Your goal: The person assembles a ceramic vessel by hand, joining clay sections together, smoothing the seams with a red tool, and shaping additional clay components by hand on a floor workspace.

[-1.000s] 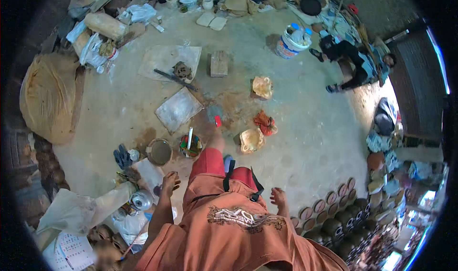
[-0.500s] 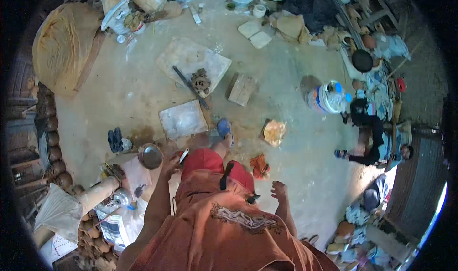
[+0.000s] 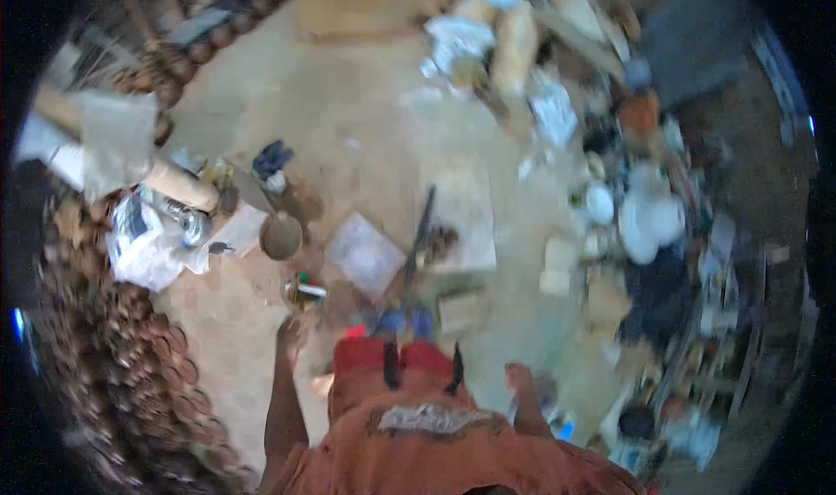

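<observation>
My left hand (image 3: 293,331) hangs over the floor with its fingers loosely extended, and I see nothing in it. Just beyond its fingertips is a small cluster of coloured items (image 3: 300,288) with a white stick-like piece (image 3: 313,292); the gap between hand and cluster is blurred. On the other side, my right hand (image 3: 520,377) is held out past my clothing, its fingers smeared by motion. Ahead of my blue slippers (image 3: 392,323) lie a pale square board (image 3: 366,254) and a larger sheet (image 3: 471,208) bearing a brown lump (image 3: 441,241) and a dark bar (image 3: 421,223).
A round bowl (image 3: 281,235) stands on the floor at left, near a white bag (image 3: 144,251). Stacked brown pots (image 3: 144,364) line the left side. A block (image 3: 460,310) sits by my feet; white basins (image 3: 649,221) and clutter fill the right.
My view has swung leftward, so the floor things appear shifted and turned, and the picture is blurred. The pots at left have come further into view. The seated person at right has left the picture.
</observation>
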Motion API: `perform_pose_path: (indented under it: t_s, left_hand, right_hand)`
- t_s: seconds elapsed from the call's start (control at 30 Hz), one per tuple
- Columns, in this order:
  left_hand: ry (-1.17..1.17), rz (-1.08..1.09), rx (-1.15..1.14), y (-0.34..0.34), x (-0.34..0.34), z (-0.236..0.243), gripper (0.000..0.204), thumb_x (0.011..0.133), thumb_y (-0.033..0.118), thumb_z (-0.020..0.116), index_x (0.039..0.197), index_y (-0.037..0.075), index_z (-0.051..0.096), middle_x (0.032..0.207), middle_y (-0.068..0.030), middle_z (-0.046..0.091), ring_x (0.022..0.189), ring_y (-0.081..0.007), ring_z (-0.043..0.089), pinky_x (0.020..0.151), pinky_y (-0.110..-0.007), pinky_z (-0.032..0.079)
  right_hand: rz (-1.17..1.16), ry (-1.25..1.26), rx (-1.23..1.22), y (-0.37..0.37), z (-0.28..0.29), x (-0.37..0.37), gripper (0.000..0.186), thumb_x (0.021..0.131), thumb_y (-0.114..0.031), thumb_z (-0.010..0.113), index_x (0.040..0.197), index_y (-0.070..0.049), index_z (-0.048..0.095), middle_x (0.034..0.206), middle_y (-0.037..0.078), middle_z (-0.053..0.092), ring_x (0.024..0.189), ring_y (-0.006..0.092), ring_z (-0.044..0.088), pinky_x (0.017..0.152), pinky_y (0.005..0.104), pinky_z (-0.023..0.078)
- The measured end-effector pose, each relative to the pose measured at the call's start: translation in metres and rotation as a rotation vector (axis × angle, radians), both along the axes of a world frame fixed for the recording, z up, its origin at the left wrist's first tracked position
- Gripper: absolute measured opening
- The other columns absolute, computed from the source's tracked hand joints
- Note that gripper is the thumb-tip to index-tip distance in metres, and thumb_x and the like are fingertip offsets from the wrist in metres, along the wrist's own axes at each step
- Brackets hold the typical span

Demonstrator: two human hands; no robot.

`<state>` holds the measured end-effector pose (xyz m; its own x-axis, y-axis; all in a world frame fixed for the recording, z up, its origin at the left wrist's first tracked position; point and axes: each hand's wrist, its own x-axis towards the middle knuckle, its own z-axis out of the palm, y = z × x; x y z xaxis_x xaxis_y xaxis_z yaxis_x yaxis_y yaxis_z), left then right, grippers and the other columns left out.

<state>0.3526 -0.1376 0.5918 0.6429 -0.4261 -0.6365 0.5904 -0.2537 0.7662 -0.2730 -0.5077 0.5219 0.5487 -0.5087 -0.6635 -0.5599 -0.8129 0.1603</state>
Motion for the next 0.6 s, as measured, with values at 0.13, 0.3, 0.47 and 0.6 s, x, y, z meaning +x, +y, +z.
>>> perform_pose_path:
  t_s: [0.13,0.3,0.47,0.6]
  left_hand:
    - [0.159,1.011,0.300,0.158,-0.159,-0.024,0.039,0.102,0.035,0.057,0.133,0.012,0.061,0.092,-0.0071,0.066,0.072,-0.0206,0.064,0.053,-0.030,0.048]
    - [0.407,1.101,0.464,0.199,-0.393,0.015,0.029,0.099,0.041,0.063,0.117,0.019,0.057,0.086,-0.0068,0.057,0.064,-0.0193,0.056,0.046,-0.033,0.043]
    - [0.356,0.980,-0.028,0.094,-0.495,-0.045,0.048,0.099,0.043,0.065,0.138,0.018,0.053,0.125,-0.0074,0.059,0.102,-0.0258,0.060,0.080,-0.040,0.053]
    - [0.514,0.990,0.162,0.074,-0.512,0.010,0.061,0.102,0.038,0.063,0.155,0.016,0.043,0.134,-0.0084,0.062,0.111,-0.0271,0.064,0.084,-0.040,0.053]
  right_hand:
    - [-0.306,-0.205,0.119,-0.122,-0.032,0.047,0.034,0.100,-0.037,0.053,0.109,-0.013,0.075,0.115,0.017,0.073,0.112,0.0377,0.067,0.099,0.0506,0.052]
    - [-0.261,-0.525,0.166,-0.176,0.018,0.185,0.042,0.104,-0.040,0.048,0.100,-0.005,0.072,0.106,0.020,0.073,0.101,0.0424,0.068,0.092,0.0517,0.053]
    - [0.250,-0.765,0.189,-0.242,0.049,0.302,0.046,0.096,-0.046,0.059,0.114,-0.006,0.071,0.111,0.020,0.073,0.105,0.0389,0.069,0.096,0.0452,0.053]
    - [0.125,-0.424,0.530,-0.093,0.091,0.356,0.055,0.096,-0.047,0.063,0.130,-0.004,0.067,0.118,0.022,0.072,0.109,0.0346,0.071,0.095,0.0411,0.054]
